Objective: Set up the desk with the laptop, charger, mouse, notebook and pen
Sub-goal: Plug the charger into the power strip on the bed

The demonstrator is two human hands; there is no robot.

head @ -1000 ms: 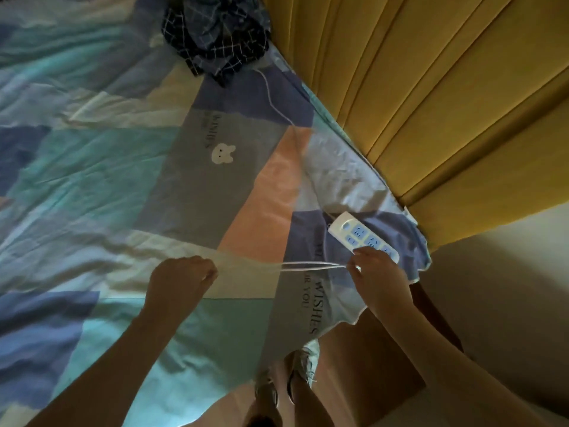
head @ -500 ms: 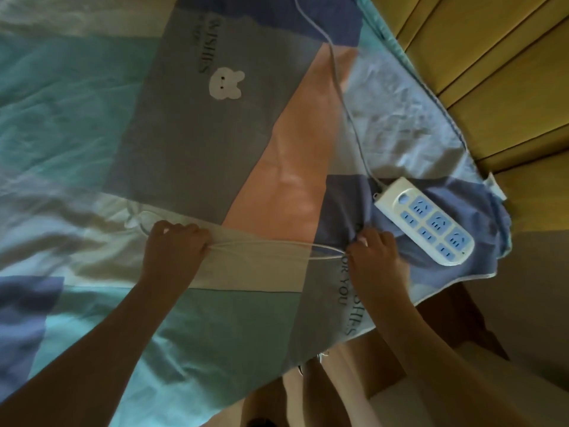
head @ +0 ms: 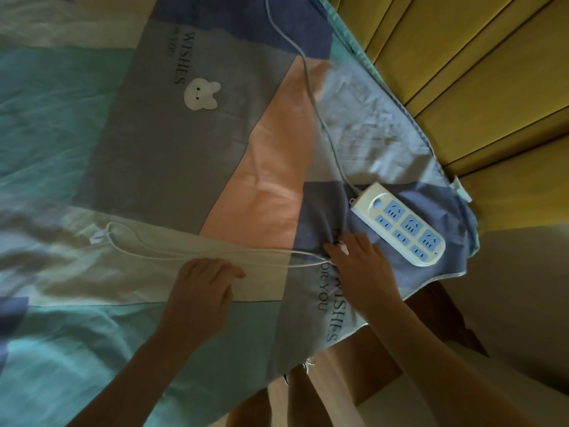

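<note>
On bedsheet [head: 184, 149] | print "WISHES FOR YOU" | power strip [head: 400, 224] beside right hand [head: 363, 266]

Readable text, all printed on the bedsheet [head: 92, 124]:

1. Grey panel, beside the white bunny patch [head: 201, 95]: "WISHES" in dark capitals, running down the panel. A smaller line next to it, only "YOU" legible.
2. Grey panel at the bed's near edge, under the right hand [head: 360, 266]: "WISHES" again, with "OR YOU" beside it; first letters hidden by the hand.

Power strip [head: 400, 224]: no legible markings.
</note>
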